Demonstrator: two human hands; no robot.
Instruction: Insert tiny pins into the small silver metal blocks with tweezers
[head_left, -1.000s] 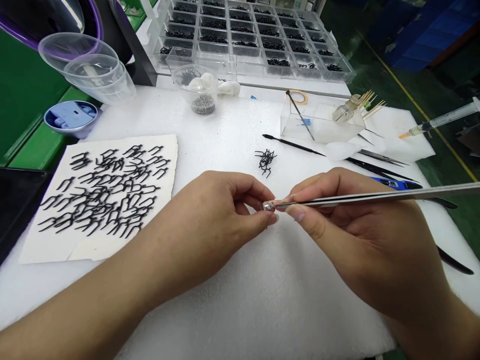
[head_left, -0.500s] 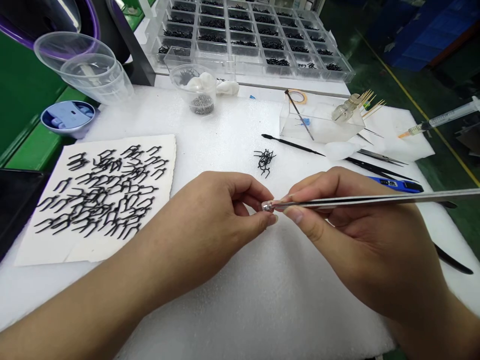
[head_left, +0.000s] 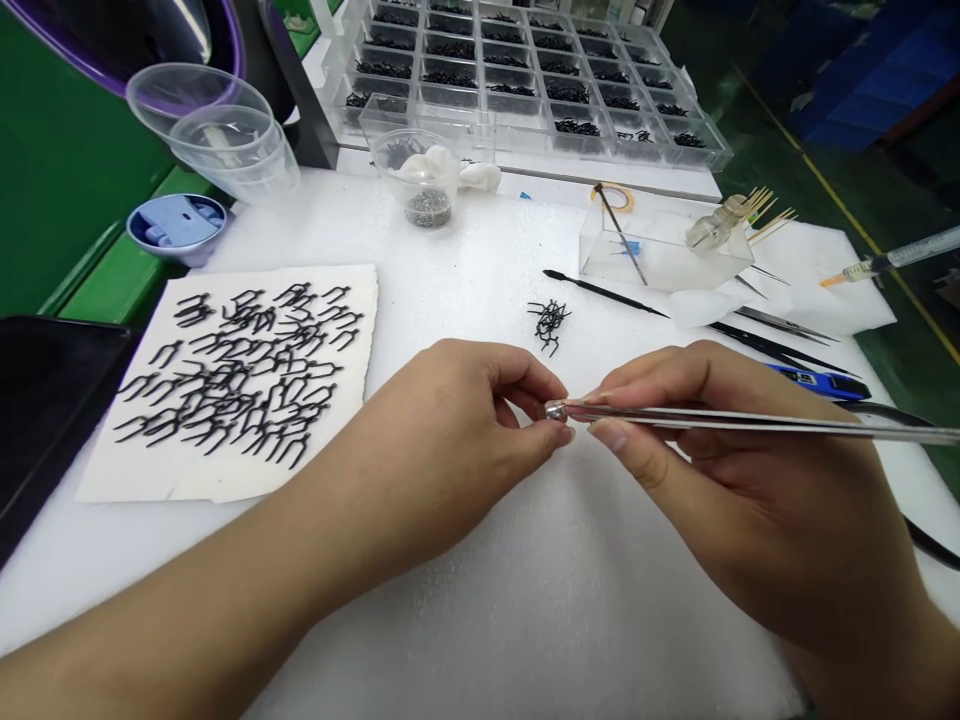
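Note:
My left hand pinches a tiny shiny silvery piece between thumb and fingertips; its exact kind is too small to tell. Metal tweezers lie in the closed fingers of my right hand, their tips touching or very close to the silvery piece. Just beyond the fingertips sits a small heap of thin black forked pieces. To the left, many similar black pieces are spread in rough rows on a white sheet.
At the back stands a clear compartment box holding black pieces. A plastic cup with grey grains, a clear tray, a black slim tool, a blue-handled tool and a syringe surround the white foam surface.
The whole view has shifted, so everything appears a little further right. The tweezers' rear end has tilted downward, while both hands keep their grip.

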